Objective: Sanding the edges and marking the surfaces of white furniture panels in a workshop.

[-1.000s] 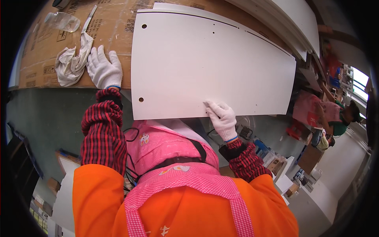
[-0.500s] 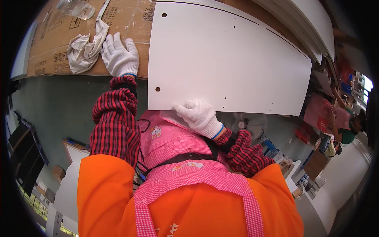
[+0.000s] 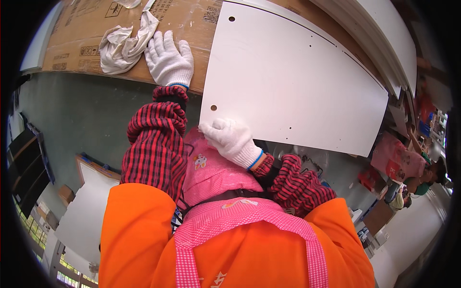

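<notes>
My left hand point(image 3: 170, 58), in a white knitted glove, lies flat with its fingers apart on the brown cardboard point(image 3: 72, 45). Its fingertips are close to a crumpled white cloth point(image 3: 122, 50). To the right lies a large white panel point(image 3: 293, 81) with two larger round holes near its left edge and several small ones farther right. At the panel's near left corner is my right hand point(image 3: 233, 143), gloved too, with fingers curled closed over the edge. The undersides of those fingers are hidden.
A clear container point(image 3: 128, 2) stands on the cardboard at the far left. Stacked white panels point(image 3: 370, 38) rise beyond the panel at the far right. A fan point(image 3: 312, 158) is below the panel's near edge. Another person in pink point(image 3: 396, 156) is at the right.
My right hand has slid left along the panel's near edge to its corner. My left hand stays flat on the cardboard beside the cloth. The whole view has shifted somewhat.
</notes>
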The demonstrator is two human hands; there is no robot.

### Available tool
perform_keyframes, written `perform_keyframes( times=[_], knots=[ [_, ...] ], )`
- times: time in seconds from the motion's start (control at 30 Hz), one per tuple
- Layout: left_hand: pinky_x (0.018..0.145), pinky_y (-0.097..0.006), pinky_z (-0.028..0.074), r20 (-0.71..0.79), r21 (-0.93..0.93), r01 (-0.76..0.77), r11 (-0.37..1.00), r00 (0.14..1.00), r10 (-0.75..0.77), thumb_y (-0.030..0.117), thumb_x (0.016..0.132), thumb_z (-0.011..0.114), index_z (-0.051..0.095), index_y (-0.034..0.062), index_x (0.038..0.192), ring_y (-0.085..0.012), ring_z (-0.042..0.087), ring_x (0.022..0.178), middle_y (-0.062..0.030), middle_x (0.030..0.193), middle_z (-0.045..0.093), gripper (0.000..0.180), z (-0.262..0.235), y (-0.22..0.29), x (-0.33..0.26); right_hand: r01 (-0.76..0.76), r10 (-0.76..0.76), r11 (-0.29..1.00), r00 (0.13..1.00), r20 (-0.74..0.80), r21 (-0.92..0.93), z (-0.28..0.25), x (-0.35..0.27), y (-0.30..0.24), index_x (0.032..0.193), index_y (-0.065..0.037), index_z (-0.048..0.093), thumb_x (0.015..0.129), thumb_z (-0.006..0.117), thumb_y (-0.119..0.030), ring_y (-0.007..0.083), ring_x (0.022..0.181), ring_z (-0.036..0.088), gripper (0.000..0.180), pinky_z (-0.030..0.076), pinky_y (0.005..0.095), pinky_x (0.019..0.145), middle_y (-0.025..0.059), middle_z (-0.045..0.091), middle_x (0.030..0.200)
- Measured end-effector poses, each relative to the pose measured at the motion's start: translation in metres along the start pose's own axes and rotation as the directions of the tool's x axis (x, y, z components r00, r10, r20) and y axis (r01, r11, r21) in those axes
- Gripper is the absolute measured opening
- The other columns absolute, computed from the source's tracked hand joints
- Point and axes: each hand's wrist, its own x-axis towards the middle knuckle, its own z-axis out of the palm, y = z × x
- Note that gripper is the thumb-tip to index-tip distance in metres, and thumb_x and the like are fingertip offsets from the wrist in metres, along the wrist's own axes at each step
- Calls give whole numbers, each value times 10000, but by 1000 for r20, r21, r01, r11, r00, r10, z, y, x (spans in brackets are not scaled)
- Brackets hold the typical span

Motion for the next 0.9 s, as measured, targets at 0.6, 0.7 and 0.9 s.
perform_keyframes(
  times=[0.6, 0.7, 0.9],
  knots=[
    [1178, -517, 287, 26, -8, -30, 1000, 999, 30, 416, 981, 533, 535, 129, 1399, -332, 425, 1396, -131, 1509, 475, 507, 0, 3, 3, -325, 364, 932, 841, -401, 164, -57, 27, 52, 1150, -122, 736, 872, 694, -80, 252, 684, 609, 285, 494, 361, 616, 94, 610, 787],
    [1180, -509, 280, 36, 18, -36, 999, 999, 36, 425, 994, 511, 528, 134, 1412, -339, 408, 1408, -123, 1518, 465, 510, -2, -2, 2, -57, 42, 998, 952, -303, -40, -5, 40, 27, 1118, -221, 729, 829, 727, -168, 270, 713, 622, 294, 499, 412, 604, 66, 580, 780],
    [1175, -509, 296, 13, 3, -46, 999, 999, 46, 394, 975, 554, 563, 110, 1373, -341, 433, 1393, -135, 1492, 496, 488, -6, 2, 1, -512, 537, 831, 638, -552, 217, -112, -23, 116, 1131, -93, 725, 916, 689, -166, 305, 842, 669, 231, 531, 377, 710, 136, 680, 959]
  ],
)
